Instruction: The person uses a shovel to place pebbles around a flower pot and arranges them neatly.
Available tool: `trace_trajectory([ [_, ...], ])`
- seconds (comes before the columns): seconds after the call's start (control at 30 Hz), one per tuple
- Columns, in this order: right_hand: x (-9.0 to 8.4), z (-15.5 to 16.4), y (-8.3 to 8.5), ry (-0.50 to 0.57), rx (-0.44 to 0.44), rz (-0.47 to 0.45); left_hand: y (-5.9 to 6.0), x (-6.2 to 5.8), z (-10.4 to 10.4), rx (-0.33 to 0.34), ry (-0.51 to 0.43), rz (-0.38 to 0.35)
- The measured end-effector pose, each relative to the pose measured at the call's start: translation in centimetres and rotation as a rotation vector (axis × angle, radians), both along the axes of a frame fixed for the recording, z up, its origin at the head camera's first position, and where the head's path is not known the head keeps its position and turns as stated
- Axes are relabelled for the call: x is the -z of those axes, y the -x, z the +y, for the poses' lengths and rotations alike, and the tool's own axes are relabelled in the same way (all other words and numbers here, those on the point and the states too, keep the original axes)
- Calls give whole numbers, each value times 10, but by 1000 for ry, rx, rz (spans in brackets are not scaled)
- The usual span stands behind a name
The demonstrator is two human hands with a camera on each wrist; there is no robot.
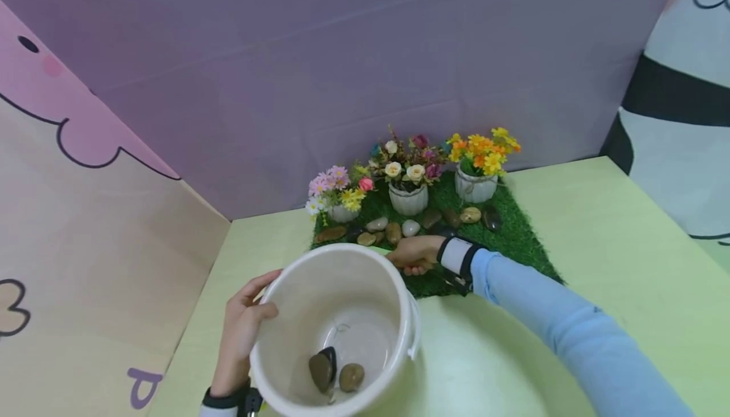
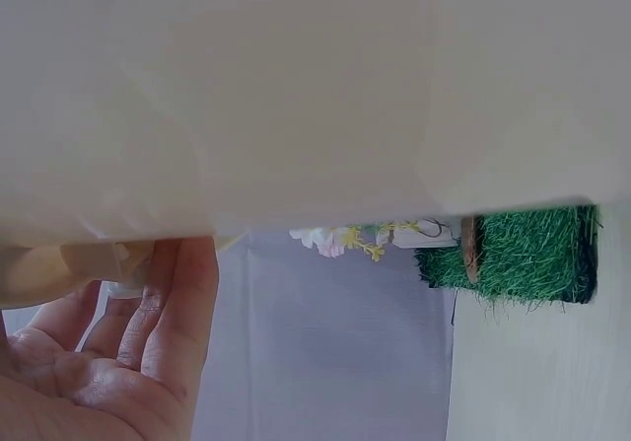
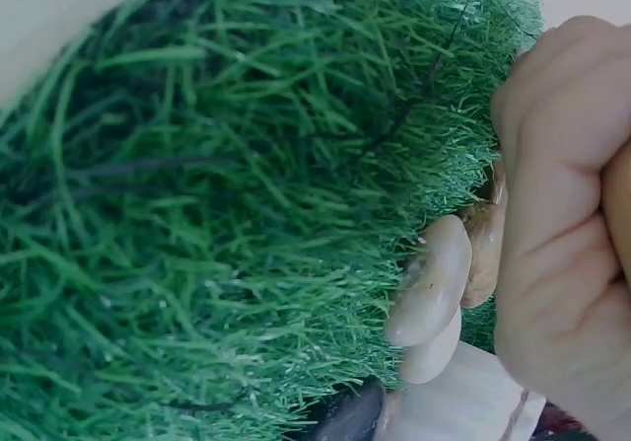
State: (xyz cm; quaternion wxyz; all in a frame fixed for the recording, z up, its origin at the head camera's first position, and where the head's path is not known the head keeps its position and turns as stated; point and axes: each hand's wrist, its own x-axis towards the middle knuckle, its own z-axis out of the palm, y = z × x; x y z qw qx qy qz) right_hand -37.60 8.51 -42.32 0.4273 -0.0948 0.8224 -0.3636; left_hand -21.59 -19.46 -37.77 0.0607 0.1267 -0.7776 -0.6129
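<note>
My left hand (image 1: 244,325) grips the rim of a white bucket (image 1: 406,315), thumb inside and fingers outside. The bucket tilts so its mouth faces the head camera, and two brown stones (image 1: 351,377) and a black one lie inside. Its pale side (image 2: 315,96) fills the top of the left wrist view. Beyond the far rim, my right hand (image 1: 415,255) is curled over the grass mat (image 1: 516,233). A sliver of a light-green thing (image 1: 379,250) shows at its fingertips, the rest hidden by the bucket. Smooth stones (image 3: 432,278) lie near the curled fingers in the right wrist view.
Behind the stone row, three white pots hold pink-and-yellow flowers (image 1: 336,187), mixed roses (image 1: 407,166) and orange-yellow flowers (image 1: 485,151). A purple cloth wall (image 1: 365,75) rises behind the pale green table (image 1: 616,227). Printed panels stand at both sides.
</note>
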Motion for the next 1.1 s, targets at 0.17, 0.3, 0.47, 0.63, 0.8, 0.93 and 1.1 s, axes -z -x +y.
trace_trajectory([
  [0.17, -2, 3, -3, 6, -10, 6, -1, 1, -1, 2, -9, 8],
  [0.3, -4, 4, -4, 4, -32, 13, -3, 3, -2, 5, -25, 12],
  [0.47, -7, 5, -6, 16, -68, 17, -3, 3, -3, 4, -35, 8],
  [0.63, -15, 12, -3, 121, -76, 39, -3, 3, -3, 8, -12, 10],
  [0.8, -22, 24, -3, 252, -40, 119, -2, 2, -3, 24, 8, 23],
  [0.93, -26, 34, -20, 319, -20, 237, -3, 3, -4, 35, 1, 30],
  [1.1, -39, 46, -50, 358, 12, 392, -4, 6, -5, 51, -17, 30],
])
